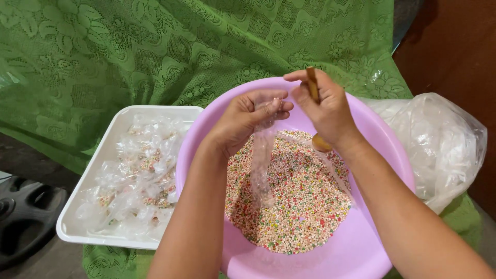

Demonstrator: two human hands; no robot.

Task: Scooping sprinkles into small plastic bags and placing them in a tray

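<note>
A pink plastic basin point(382, 258) holds a bed of tiny multicoloured beads point(297, 201). Above it my left hand point(247, 120) pinches the top of a narrow clear plastic bag point(262, 160) that hangs down toward the beads. My right hand point(324, 109) grips a small wooden spoon point(313, 86), handle up, its bowl just over the beads by my wrist. The two hands nearly touch at the bag's mouth.
A white rectangular tray point(82, 232) at the left holds several clear bags with some beads in them. A crumpled clear plastic bag point(444, 144) lies at the right. A green lace cloth point(155, 51) covers the surface. A dark object point(20, 217) sits at the lower left.
</note>
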